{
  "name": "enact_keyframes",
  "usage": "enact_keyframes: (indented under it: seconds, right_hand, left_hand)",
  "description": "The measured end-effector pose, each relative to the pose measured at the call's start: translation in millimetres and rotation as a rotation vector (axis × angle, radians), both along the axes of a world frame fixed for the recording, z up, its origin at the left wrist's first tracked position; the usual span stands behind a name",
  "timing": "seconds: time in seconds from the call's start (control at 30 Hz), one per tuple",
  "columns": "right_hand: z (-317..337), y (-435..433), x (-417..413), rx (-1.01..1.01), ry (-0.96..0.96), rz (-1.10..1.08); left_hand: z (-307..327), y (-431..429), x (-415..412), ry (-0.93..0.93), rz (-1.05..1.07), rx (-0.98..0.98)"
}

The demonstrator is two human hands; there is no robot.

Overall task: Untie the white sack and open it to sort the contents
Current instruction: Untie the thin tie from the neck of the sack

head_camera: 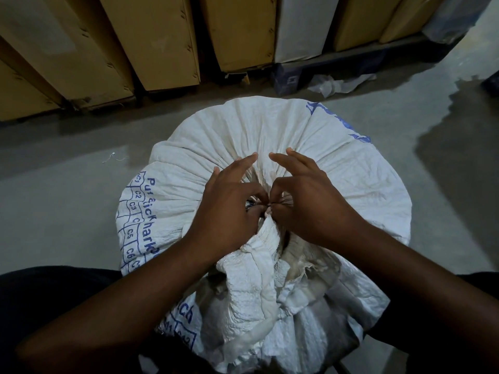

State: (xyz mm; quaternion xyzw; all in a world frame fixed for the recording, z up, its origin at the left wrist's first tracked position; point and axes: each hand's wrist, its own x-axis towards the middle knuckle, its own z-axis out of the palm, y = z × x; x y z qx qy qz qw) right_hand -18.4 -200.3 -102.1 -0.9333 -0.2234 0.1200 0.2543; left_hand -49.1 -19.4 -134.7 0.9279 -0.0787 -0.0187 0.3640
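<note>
The bulging white woven sack with blue print (310,147) stands upright, gathered neck pointing toward the person; both hands, left (229,209) and right (305,201), pinch its tie at the knot.

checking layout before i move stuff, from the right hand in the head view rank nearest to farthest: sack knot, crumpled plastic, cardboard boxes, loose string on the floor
From the right hand:
1. Sack knot, at its fingers, centre of the sack.
2. Crumpled plastic, on the floor ahead, slightly right.
3. Loose string, on the floor far left.
4. Cardboard boxes, along the back wall.

White sack (310,147) with blue print, full, upright on floor, mouth gathered, tied
</note>
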Motion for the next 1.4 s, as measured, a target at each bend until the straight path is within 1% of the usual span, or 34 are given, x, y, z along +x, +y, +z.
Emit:
enact_keyframes:
  seconds: [0.13,0.33,0.6,0.83,1.03,1.27,1.4]
  right_hand:
    - [4,-2,-1,0.012,0.004,-0.013]
    - [11,-5,-1,0.018,0.02,-0.026]
    - [10,-5,-4,0.05,0.021,-0.018]
    - [14,-6,-3,0.035,0.026,-0.048]
    - [15,-7,-4,0.047,0.032,-0.058]
    - [17,-7,-6,0.053,0.035,-0.059]
    - [19,-9,-5,0.049,0.023,-0.06]
  left_hand:
    - [5,0,2,-0.032,-0.019,-0.026]
    - [7,2,4,-0.042,-0.058,0.032]
    - [8,1,5,-0.045,-0.104,-0.005]
    - [10,4,7,-0.078,-0.124,0.049]
    - [10,4,10,-0.069,-0.137,-0.07]
    - [14,2,11,-0.044,-0.171,0.049]
    - [14,7,13,-0.045,-0.161,0.034]
